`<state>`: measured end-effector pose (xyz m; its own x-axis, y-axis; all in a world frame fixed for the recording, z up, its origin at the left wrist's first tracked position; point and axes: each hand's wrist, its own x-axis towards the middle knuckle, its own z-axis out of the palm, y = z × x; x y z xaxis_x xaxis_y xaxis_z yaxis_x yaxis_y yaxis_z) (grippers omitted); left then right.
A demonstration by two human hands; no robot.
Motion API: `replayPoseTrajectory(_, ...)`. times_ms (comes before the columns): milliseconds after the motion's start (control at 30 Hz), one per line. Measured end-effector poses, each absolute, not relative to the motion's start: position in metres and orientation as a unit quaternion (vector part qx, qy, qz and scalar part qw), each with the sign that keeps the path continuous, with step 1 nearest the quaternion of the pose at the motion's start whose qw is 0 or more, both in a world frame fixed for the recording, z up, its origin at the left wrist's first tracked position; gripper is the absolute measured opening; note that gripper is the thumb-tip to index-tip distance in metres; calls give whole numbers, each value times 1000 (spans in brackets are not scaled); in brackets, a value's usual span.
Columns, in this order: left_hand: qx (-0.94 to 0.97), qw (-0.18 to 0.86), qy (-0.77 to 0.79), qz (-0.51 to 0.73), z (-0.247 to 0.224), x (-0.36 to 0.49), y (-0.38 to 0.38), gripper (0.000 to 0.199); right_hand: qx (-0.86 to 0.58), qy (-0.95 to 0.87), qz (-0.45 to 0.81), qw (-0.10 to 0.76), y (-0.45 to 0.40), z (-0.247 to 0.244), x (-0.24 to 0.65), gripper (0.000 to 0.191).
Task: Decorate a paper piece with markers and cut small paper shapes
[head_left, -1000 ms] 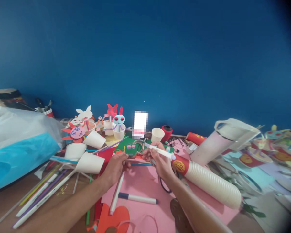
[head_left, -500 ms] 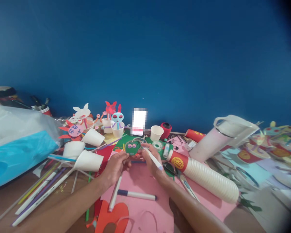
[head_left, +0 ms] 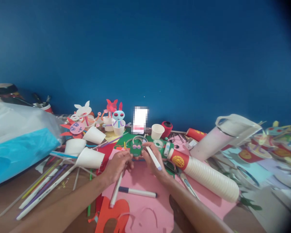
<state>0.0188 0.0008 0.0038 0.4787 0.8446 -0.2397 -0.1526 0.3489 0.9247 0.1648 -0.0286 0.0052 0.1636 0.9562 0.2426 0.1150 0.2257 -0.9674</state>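
The green paper face (head_left: pixel 136 152) is between the two hands, above the pink paper (head_left: pixel 141 178) – a flat, rounded cutout with two pinkish eyes (their finer lines are too small to read). The left hand (head_left: pixel 118 165) has its fingers together, pinching the cutout's near edge. The right hand's (head_left: pixel 152 164) fingers are clamped on a white marker (head_left: pixel 154 158) – a smooth, slim, slanted barrel.

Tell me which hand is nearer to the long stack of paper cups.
Right. The right hand is just left of the stack of paper cups, not touching it; the left hand is farther left, with the right hand between.
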Motion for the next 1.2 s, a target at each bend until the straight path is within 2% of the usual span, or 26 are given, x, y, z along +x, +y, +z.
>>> replayPoseTrajectory(200, 451, 699, 358, 424, 36, -1, 17, 20, -545, -558, 282, 558, -30, 14, 176, 15)
replayPoseTrajectory(367, 491, 621, 334, 511, 77, -28, 30, 17, -559, -567, 266, 544, -32, 19, 180, 16)
replayPoseTrajectory(500, 478, 608, 345, 531, 79, -32, 31, 17, -567, -581, 259, 523, -32, 15, 173, 15)
replayPoseTrajectory(700, 490, 634, 328, 501, 63, -22, 26, 27, -565, -604, 244, 506, -35, 5, 169, 15)
replayPoseTrajectory(833, 558, 625, 327, 438, 46, -15, 20, 38, -579, -585, 227, 521, -48, 7, 178, 15)
replayPoseTrajectory(1033, 663, 560, 364, 336, 29, -3, 9, 26, -618, -539, 147, 553, -69, 4, 193, 14)
replayPoseTrajectory(1200, 694, 543, 374, 291, 36, 5, -3, 20, -635, -576, 111, 503, -77, -3, 195, 14)
